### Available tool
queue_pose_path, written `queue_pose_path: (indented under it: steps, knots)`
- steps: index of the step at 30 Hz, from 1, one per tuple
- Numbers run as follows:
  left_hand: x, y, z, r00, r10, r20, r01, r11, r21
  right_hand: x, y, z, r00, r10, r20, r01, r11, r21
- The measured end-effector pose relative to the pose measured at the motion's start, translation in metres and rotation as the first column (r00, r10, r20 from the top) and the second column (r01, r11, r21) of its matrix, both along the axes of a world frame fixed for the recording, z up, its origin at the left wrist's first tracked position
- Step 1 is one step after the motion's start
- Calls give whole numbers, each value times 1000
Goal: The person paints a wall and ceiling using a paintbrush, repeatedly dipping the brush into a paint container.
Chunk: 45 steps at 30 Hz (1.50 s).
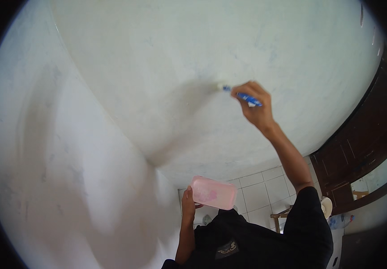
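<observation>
My right hand [255, 104] is raised against the pale wall [166, 60] and grips the blue handle of a paintbrush [249, 99]. The brush's light bristles, at the left end, are at the wall's surface, where a soft shadow falls beside them. Lower down, my left hand [189, 205] holds a pink plastic container [213, 193] by its left end. Inside the container a darker pink patch shows near the middle; whether it holds liquid I cannot tell.
Another wall [79, 161] meets the first at a corner on the left. Below lies a white tiled floor [257, 195]. At right are a dark wooden door [351, 144], a wooden stool [277, 217], a cream-coloured bucket [327, 206] and a clear plastic bottle [339, 222].
</observation>
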State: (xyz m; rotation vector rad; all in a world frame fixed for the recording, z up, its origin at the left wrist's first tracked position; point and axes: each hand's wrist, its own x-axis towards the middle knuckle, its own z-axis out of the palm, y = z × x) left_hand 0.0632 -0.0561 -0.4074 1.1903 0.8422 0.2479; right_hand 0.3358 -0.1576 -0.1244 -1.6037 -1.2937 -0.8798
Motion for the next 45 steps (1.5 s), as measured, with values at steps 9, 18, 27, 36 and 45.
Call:
queue_pose_path:
  steps: [9, 18, 27, 36, 45]
  knots:
    - [4, -2, 3, 1000, 19, 0, -19, 1000, 0, 27, 16, 35, 830, -255, 496, 100, 943, 318]
    - [-1, -6, 23, 999, 31, -41, -29, 999, 46, -3, 13, -128, 932, 11, 362, 22, 996, -87]
    - [1, -2, 12, 998, 4, -63, -3, 1000, 21, 7, 36, -27, 988, 142, 54, -124, 960, -252]
    - [1, -2, 5, 999, 15, -42, -15, 1000, 21, 23, 63, 63, 834, -186, 519, 34, 957, 290]
    - [-2, -3, 15, 996, 78, -37, -77, 997, 13, 2, 46, -133, 914, 165, 372, -84, 971, -224]
